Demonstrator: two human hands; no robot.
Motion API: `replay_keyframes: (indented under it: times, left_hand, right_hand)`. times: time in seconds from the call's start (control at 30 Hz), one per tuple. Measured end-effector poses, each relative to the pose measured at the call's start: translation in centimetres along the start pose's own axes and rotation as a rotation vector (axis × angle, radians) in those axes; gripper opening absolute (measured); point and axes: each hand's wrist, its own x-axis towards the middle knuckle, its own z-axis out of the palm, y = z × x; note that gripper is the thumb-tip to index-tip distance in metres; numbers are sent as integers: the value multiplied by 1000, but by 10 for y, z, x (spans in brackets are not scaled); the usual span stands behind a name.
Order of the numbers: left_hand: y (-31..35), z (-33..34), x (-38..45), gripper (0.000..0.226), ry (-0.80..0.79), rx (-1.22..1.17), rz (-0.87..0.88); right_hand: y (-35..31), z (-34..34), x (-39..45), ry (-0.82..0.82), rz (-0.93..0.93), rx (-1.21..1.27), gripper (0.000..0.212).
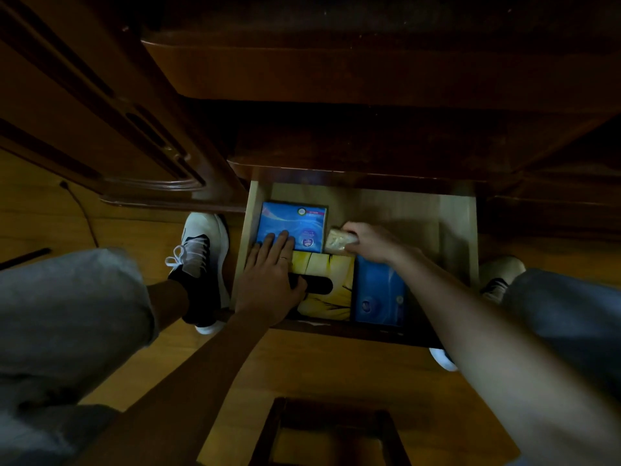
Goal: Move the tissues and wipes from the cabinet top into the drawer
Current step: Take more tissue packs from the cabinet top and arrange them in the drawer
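The open wooden drawer (420, 210) sits below the dark cabinet top (336, 79). Inside it, a blue tissue pack (299, 220) lies at the back left, a yellow tissue box (331, 290) with a dark oval slot at the front, and another blue pack (379, 297) to its right. My left hand (268, 277) lies flat, fingers spread, across the yellow box and the near edge of the back blue pack. My right hand (369, 238) grips a small pale tissue packet (337, 242) just right of the back blue pack.
The drawer's right half shows bare wood. My grey-trousered knees and white-and-black shoes (201, 264) flank the drawer on a wooden floor. A carved wooden bed frame (100, 112) stands at left, a dark stool (329, 432) below, a thin cable (84, 213) on the floor.
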Motion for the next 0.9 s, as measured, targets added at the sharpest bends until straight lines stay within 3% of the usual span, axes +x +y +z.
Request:
replay_keyframes:
  times: [0.13, 0.3, 0.47, 0.63, 0.8, 0.9]
  left_hand:
    - [0, 0, 0, 84, -9, 0, 0]
    - [0, -1, 0, 84, 0, -3, 0]
    - [1, -3, -1, 84, -10, -6, 5]
    - [1, -4, -1, 82, -5, -3, 16]
    - [1, -3, 0, 80, 21, -9, 17]
    - [1, -2, 0, 81, 16, -6, 18]
  right_hand:
    - [0, 9, -4, 23, -5, -2, 13]
    - [-1, 15, -14, 189, 43, 243, 52]
    - [4, 16, -15, 215, 42, 146, 31]
    - [-5, 12, -17, 219, 61, 186, 35]
    - [12, -17, -47, 563, 295, 56, 39]
    - [33, -19, -72, 312, 534, 216, 66]
